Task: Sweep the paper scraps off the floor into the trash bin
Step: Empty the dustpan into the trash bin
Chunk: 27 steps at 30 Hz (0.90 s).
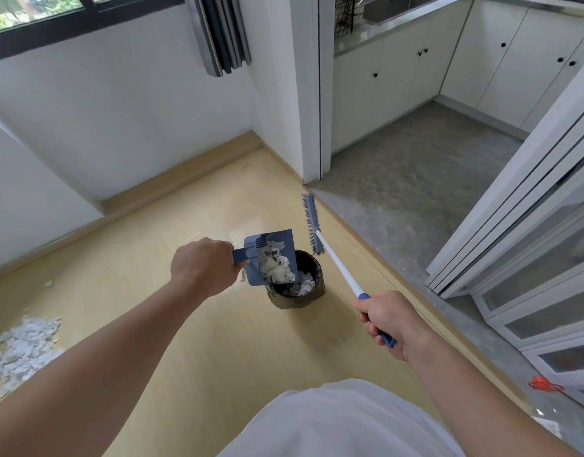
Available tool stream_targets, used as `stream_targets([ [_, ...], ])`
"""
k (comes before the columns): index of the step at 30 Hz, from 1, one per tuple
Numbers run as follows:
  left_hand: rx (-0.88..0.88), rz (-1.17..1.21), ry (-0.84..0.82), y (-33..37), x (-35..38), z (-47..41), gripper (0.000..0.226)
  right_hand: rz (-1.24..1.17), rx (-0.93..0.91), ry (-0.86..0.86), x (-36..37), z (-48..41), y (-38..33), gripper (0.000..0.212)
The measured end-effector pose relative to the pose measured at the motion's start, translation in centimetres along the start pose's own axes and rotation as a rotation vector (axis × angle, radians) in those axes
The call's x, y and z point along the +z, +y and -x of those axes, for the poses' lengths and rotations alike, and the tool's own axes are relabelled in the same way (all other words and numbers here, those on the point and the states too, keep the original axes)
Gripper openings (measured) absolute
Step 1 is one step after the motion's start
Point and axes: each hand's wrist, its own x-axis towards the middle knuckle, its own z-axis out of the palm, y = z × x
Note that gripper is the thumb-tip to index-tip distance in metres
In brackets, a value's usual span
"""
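- Closest on my feed, a white shirt (333,420) fills the bottom edge, and both bare forearms reach forward from it.
- The right hand (388,319) is clenched round the blue grip end of a white-poled broom (337,262). Its blue bristle head sits just beyond the bin's right side, and I cannot tell whether it touches the floor.
- At the left edge I see a pile of white paper scraps (18,351) on the pale wooden floor (185,225), well apart from the bin.
- The left hand (203,267) grasps the short handle of a blue plastic dustpan (284,240), which is tilted over the bin's mouth with scraps lying in it.
- The round black trash bin (284,300) stands upright under the dustpan, with more white scraps inside.
- Farther off, a grey stone-look floor (399,179) runs to white cabinets (399,70), and a dark grey curtain (218,31) hangs by the window.
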Motion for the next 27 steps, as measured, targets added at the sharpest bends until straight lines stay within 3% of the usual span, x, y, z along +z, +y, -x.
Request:
stream_targets([
  [23,0.005,0.023,0.011,0.3,-0.5,-1.3,0.041,-0.005,0.016,0.013,-0.3,0.3,-0.1,0.017],
  [27,0.070,-0.054,0.020,0.7,-0.5,-1.1,0.041,0.006,0.016,0.017,-0.3,0.3,-0.1,0.017],
])
